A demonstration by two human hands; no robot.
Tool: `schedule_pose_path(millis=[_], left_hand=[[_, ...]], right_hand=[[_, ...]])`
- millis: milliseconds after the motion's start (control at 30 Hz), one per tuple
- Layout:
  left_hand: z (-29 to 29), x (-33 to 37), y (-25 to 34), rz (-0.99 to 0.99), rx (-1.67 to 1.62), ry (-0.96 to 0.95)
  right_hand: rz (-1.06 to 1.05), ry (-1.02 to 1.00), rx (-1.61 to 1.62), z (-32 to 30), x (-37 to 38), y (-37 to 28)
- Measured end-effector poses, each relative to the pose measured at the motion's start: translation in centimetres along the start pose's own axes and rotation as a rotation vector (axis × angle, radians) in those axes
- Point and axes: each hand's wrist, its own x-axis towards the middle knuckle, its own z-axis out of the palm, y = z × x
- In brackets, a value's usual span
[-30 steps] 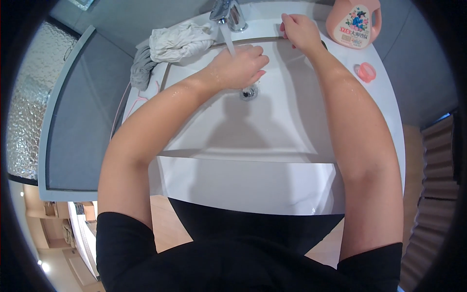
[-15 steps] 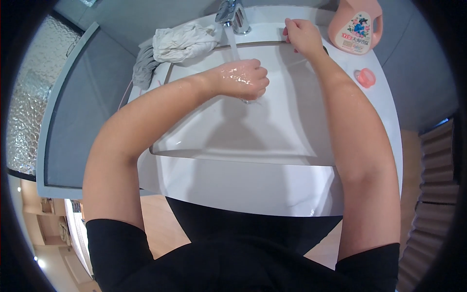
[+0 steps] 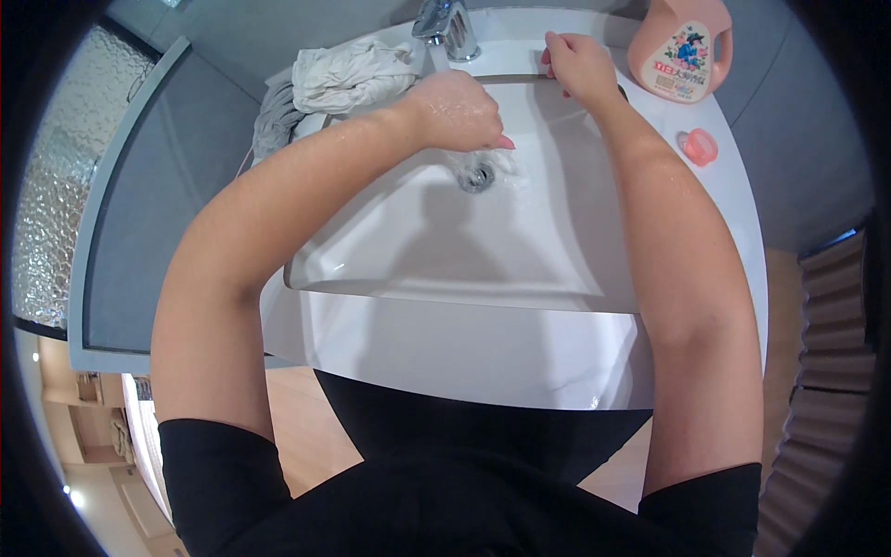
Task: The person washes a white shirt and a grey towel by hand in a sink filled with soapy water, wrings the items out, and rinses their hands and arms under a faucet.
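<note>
My left hand (image 3: 457, 110) is wet and curled into a fist under the running water of the chrome faucet (image 3: 447, 30). A small pink tip shows at its finger side; I cannot tell whether it is a fingertip or something held. Below it, water swirls around the drain (image 3: 476, 177) of the white washbasin (image 3: 520, 241). My right hand (image 3: 580, 67) is curled at the basin's far right rim, beside the pink detergent bottle (image 3: 682, 51). Its palm is hidden, so what it holds, if anything, cannot be seen.
A bundle of white cloth (image 3: 353, 76) and a grey cloth (image 3: 277, 119) lie on the counter at the far left. On the right counter lies a pink cap (image 3: 698, 147). A grey-framed panel (image 3: 158, 223) stands left of the basin.
My left hand has moved back toward the faucet and slightly left, uncovering the drain. The pink tip at its fingers has come into view. My right hand has hardly moved.
</note>
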Motion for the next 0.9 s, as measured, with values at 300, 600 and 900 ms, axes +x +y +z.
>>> schedule_pose_path(millis=[300, 600, 900], left_hand=[[2.3, -0.5, -0.6, 0.057, -0.002, 0.157], [0.1, -0.2, 0.7, -0.212, -0.18, -0.065], [2.8, -0.5, 0.8, -0.095, -0.119, 0.219]], right_hand=[[0.004, -0.012, -0.017, 0.1, -0.1, -0.3], [-0.031, -0.009, 0.0, 0.0, -0.2, -0.3], [-0.04, -0.017, -0.014, 0.1, -0.6, -1.0]])
